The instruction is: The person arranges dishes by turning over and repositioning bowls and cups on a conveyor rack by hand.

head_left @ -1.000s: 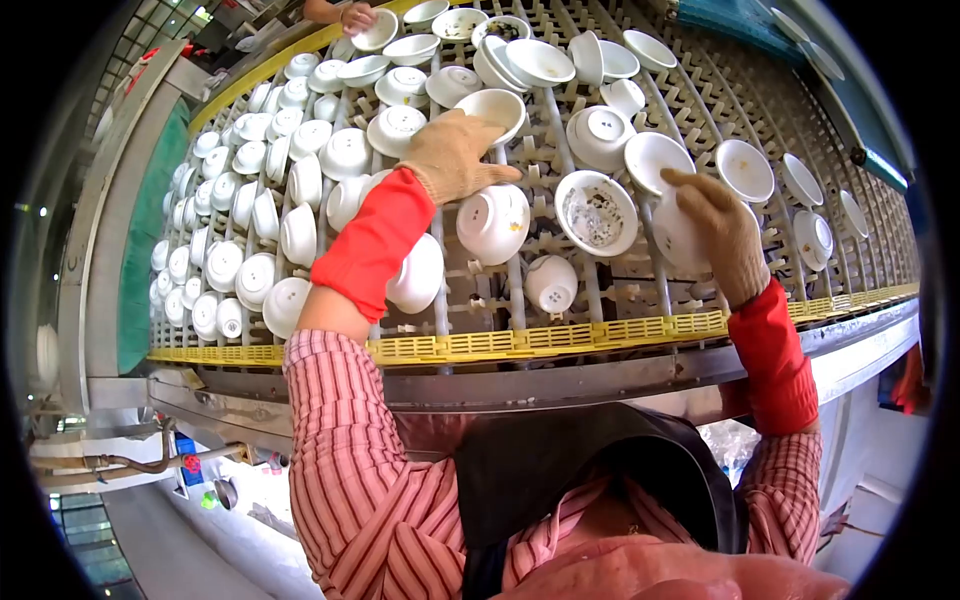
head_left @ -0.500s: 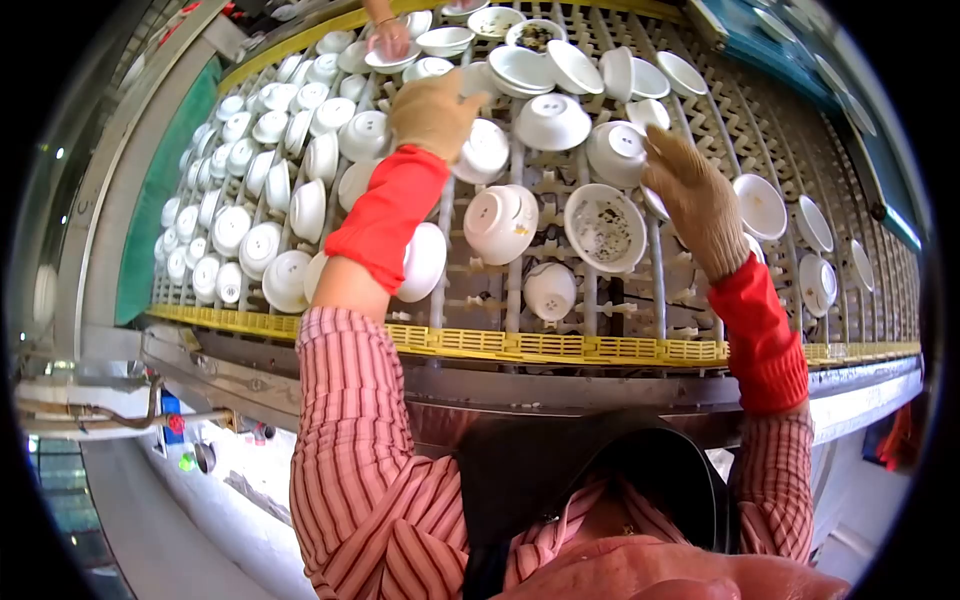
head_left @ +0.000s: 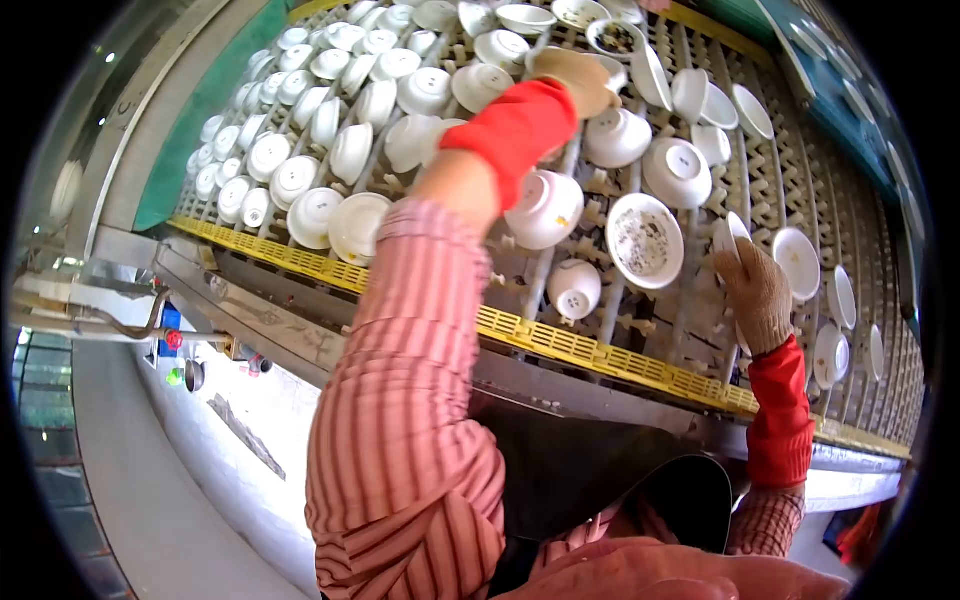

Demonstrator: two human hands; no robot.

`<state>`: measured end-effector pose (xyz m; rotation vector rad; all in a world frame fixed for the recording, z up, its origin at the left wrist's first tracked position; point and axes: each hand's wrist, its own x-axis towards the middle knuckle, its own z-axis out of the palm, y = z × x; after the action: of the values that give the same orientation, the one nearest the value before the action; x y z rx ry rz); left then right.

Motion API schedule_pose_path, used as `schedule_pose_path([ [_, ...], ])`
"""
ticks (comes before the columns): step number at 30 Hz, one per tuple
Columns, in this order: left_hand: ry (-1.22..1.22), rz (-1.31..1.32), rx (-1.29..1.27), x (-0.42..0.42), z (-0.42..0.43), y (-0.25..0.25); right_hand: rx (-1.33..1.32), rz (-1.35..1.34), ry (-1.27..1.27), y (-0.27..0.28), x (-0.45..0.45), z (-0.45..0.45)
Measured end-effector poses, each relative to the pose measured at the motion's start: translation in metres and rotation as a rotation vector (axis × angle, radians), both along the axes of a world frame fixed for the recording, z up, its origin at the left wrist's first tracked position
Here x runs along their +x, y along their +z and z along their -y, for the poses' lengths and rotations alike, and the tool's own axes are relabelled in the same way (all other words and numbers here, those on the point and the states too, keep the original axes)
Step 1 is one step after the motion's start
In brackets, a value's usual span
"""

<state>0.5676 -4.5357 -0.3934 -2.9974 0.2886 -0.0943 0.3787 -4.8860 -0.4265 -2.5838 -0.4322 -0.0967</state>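
Observation:
My left hand [head_left: 578, 82], in a tan glove, is at the far middle of the conveyor, closed at the near rim of a white bowl [head_left: 610, 72]; its fingertips are partly hidden. My right hand [head_left: 757, 297], gloved alike, pinches the edge of a tilted white bowl [head_left: 733, 230] at the right. Another bowl is partly covered beneath that hand. Between my hands lie an upside-down bowl [head_left: 677, 172], an upright bowl with dark food specks [head_left: 644, 241], a bowl with yellow stains [head_left: 545, 210] and a small cup-like bowl [head_left: 574, 289].
Upside-down white bowls in rows fill the conveyor's left side, including a bowl [head_left: 314, 217] near the front. A yellow slotted guard [head_left: 600, 357] edges the belt. More bowls, such as a tilted bowl [head_left: 796, 263], stand at right. Another person's fingers [head_left: 655, 4] show at the top.
The view has turned and shifted, so the belt sits tilted. My left hand has moved right to the far bowls. My right hand has come down toward me, onto a tilted bowl.

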Motion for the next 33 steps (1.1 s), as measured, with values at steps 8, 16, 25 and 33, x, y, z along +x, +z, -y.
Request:
schedule_pose_path([
  [8,-0.123,-0.205,-1.056,-0.151,-0.033,0.036,0.228,-0.089,0.081,0.017,-0.024,0.008],
  [16,-0.561,0.104,-0.919,-0.285,0.015,0.030,0.294,0.212,0.117,0.006,-0.001,0.043],
  [25,0.178,0.325,-0.951,-0.333,-0.067,0.048,0.050,0.527,0.140,0.010,0.000,0.036],
  [33,0.169,0.501,-0.526,-0.362,-0.090,0.022,-0.109,0.262,0.344,0.037,-0.040,-0.050],
])
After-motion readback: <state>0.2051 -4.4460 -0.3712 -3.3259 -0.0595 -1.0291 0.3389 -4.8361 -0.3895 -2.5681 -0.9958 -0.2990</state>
